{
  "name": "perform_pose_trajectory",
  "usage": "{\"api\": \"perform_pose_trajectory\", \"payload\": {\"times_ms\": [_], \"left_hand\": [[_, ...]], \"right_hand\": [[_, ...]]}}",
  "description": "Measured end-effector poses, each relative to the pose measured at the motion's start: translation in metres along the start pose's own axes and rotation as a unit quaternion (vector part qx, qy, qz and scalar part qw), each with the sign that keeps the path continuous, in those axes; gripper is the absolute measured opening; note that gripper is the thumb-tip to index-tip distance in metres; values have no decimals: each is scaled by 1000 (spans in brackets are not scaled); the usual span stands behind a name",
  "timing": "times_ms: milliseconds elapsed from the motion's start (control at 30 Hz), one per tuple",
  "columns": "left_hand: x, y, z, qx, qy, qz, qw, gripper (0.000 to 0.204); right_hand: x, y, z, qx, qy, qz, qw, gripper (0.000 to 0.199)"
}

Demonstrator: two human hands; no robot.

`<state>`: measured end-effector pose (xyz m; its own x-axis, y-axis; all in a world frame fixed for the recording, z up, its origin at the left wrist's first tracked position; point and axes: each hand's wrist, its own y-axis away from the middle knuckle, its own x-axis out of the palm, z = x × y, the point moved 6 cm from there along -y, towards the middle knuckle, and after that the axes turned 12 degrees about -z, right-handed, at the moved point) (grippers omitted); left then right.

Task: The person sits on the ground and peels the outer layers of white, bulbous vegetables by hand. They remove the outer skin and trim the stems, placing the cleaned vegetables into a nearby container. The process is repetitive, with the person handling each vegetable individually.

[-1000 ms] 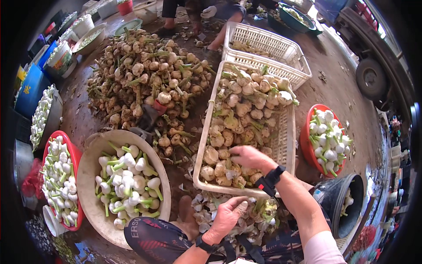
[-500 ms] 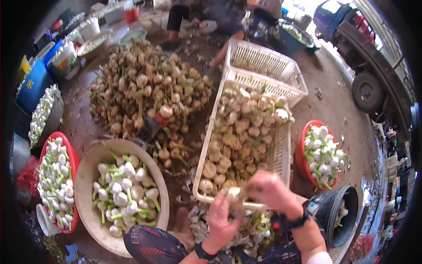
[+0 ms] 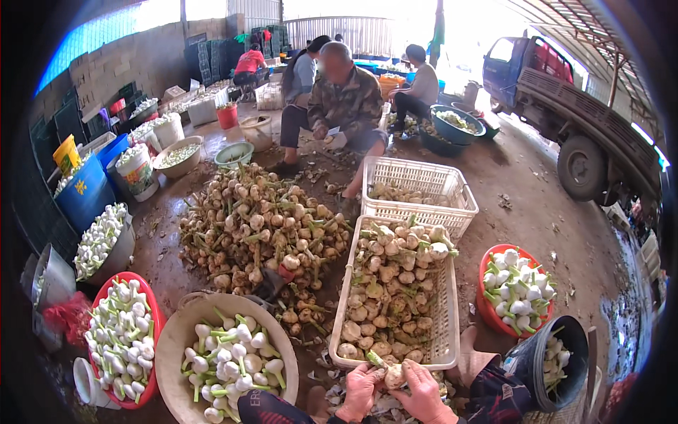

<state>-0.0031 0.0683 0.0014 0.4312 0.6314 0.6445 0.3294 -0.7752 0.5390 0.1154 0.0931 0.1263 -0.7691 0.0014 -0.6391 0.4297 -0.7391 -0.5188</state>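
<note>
Nearest, at the lower edge, the left hand (image 3: 359, 391) and the right hand (image 3: 425, 397) both grasped 1 garlic bulb (image 3: 395, 377), which sat between their fingertips at the near edge of a crate. The left fingers closed on its left side, where a green stem (image 3: 376, 359) leaned toward 11 o'clock; the right fingers pressed its right side. Whether the right palm hid anything else could not be told. Beneath the hands lay loose pale skins (image 3: 381, 405).

Taking the bulb as the clock's centre, a tan basin (image 3: 173, 353) of clean white garlic heads (image 3: 236, 364) stood at 9 o'clock, with a red basin (image 3: 155, 311) of the same beyond it. At 3 o'clock a black bucket (image 3: 522, 364) was tipped, more heads inside.

At 12 o'clock the white crate (image 3: 452, 318) held unpeeled, brownish bulbs (image 3: 388, 290), and at 2 o'clock stood an orange-red basin (image 3: 484, 297) of white heads. A heap of earthy garlic (image 3: 265, 226) lay at 11 o'clock.

Farther off, a 2nd crate (image 3: 462, 212) stood at 12 o'clock, a blue tub (image 3: 88, 194) at 10. Beyond sat a person in a camouflage jacket (image 3: 349, 102), near 12 o'clock. A truck (image 3: 565, 99) was parked at 1 o'clock.
</note>
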Motion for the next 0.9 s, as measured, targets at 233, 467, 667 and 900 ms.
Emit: {"api": "perform_pose_trajectory", "payload": {"times_ms": [233, 467, 667, 900], "left_hand": [[-5, 2, -5, -3, 91, -2, 996, 21], [-20, -3, 7, 89, -62, 17, 994, 30], [10, 10, -12, -9, 20, -48, 999, 32], [12, 15, -2, -63, 7, 19, 998, 22]], "right_hand": [[5, 5, 15, -177, 91, 45, 979, 69], [24, 31, -48, 470, -363, 17, 804, 42], [21, 23, -70, 426, -308, 89, 846, 45], [14, 28, -62, 491, -499, 35, 713, 62]]}}
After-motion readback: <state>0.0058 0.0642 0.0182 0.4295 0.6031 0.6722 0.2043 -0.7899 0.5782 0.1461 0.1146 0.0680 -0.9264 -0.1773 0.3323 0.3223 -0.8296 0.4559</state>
